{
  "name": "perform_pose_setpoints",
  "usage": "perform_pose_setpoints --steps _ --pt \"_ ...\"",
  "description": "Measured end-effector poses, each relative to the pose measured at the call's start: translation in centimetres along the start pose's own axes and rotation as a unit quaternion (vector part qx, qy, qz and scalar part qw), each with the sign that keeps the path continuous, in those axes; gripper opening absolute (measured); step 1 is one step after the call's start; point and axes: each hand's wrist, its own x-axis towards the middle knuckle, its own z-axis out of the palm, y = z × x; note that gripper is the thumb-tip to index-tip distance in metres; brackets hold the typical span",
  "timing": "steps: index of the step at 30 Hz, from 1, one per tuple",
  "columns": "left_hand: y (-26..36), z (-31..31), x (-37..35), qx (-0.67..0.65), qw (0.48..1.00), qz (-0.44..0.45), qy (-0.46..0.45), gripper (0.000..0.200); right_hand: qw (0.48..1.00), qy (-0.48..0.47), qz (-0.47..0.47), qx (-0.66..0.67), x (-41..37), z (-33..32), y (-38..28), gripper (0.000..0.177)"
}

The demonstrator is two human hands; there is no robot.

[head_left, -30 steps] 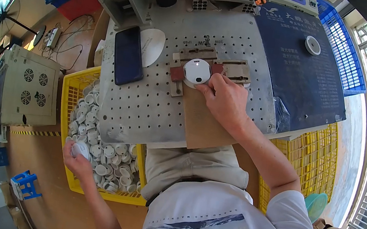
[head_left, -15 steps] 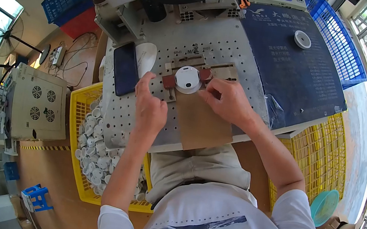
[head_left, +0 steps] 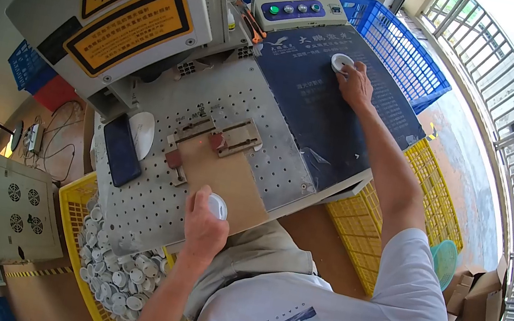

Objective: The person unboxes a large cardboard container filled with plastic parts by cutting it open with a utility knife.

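Observation:
My left hand is closed around a white round plastic cap above the near edge of the perforated metal plate. Farther off, my right hand has its fingers on the rim of another white round cap, which lies on the dark blue printed board. Between the hands sits a fixture with reddish-brown jaws and a brown flat sheet; no cap is in the jaws. The fingertips of my right hand are partly hidden from above.
A dark phone and a white oval piece lie left on the plate. The laser machine head overhangs the plate's back. A yellow crate of white caps stands below left. A button box is at the back.
The white cap has left the fixture and is now in my left hand, nearer my body. My right hand has moved from the fixture to the cap on the dark board. The view has turned right.

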Motion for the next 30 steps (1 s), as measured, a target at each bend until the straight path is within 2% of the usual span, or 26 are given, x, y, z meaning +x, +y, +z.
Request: perform_pose_setpoints --steps 2,3,5,7,9,10,12,14,16,17,18,19,20,22,25,26,28,30 --pt "-0.6 -0.8 -1.7 -0.026 0.998 -0.041 0.039 0.023 0.998 -0.002 -0.058 0.026 0.3 0.3 -0.4 0.03" --pt "-1.2 -1.1 -2.1 -0.023 0.998 -0.052 0.041 0.023 0.997 -0.007 -0.068 0.03 0.0 -1.0 -2.5 0.03" --pt "-2.2 -1.6 -3.2 -0.014 0.992 -0.119 0.045 0.021 0.979 -0.109 -0.039 0.166 -2.6 -4.3 -7.0 0.027" --pt "-2.8 -2.1 -3.6 -0.014 0.991 -0.124 0.047 0.021 0.891 -0.264 0.024 0.369 -7.2 -7.4 -11.9 0.031" --pt "-3.0 -2.3 -3.4 -0.02 0.991 -0.124 0.048 0.026 0.705 -0.405 0.116 0.571 -12.1 -8.4 -15.2 0.031" --pt "-2.9 -2.4 -3.5 -0.017 0.99 -0.135 0.04 0.026 0.698 -0.416 0.121 0.57 -13.7 -8.3 -16.2 0.031" --pt "-2.7 -2.4 -3.3 -0.039 0.987 -0.146 0.053 0.028 0.64 -0.545 0.144 0.522 -15.9 -8.0 -17.9 0.026" --pt "-2.7 -2.5 -3.3 -0.036 0.987 -0.142 0.064 0.034 0.637 -0.572 0.131 0.5 -16.8 -7.0 -19.1 0.027" --pt "-2.9 -2.4 -3.5 -0.033 0.99 -0.13 0.049 0.026 0.74 -0.485 0.06 0.463 -17.0 -5.9 -19.8 0.028" --pt "-2.9 -2.2 -3.5 -0.034 0.989 -0.136 0.054 0.026 0.74 -0.489 0.054 0.458 -17.0 -6.0 -19.9 0.028" --pt "-3.0 -2.0 -3.6 -0.036 0.988 -0.14 0.058 0.024 0.858 -0.354 -0.101 0.359 -17.2 -6.5 -20.1 0.03" --pt "-3.1 -1.8 -3.7 -0.038 0.987 -0.146 0.063 0.021 0.916 -0.195 -0.254 0.241 -17.4 -6.9 -20.4 0.034" --pt "-3.0 -1.9 -3.7 -0.039 0.985 -0.156 0.069 0.021 0.913 -0.2 -0.263 0.237 -17.9 -7.9 -21.0 0.034" --pt "-2.9 -2.3 -3.5 -0.035 0.987 -0.142 0.064 0.014 0.902 -0.276 -0.293 0.156 -19.2 -9.8 -22.3 0.039" --pt "-2.9 -2.1 -3.5 -0.026 0.988 -0.138 0.069 0.011 0.885 -0.327 -0.296 0.15 -20.7 -8.1 -23.2 0.036" --pt "-2.9 -2.2 -3.4 -0.025 0.988 -0.138 0.068 0.011 0.884 -0.327 -0.296 0.151 -20.7 -7.7 -23.4 0.036" --pt "-2.8 -2.6 -3.3 -0.038 0.986 -0.143 0.07 0.026 0.861 -0.29 -0.365 0.201 -20.3 -6.8 -24.2 0.038" --pt "-2.8 -2.9 -3.2 -0.038 0.987 -0.14 0.07 0.024 0.859 -0.303 -0.362 0.198 -19.9 -6.4 -25.1 0.037"
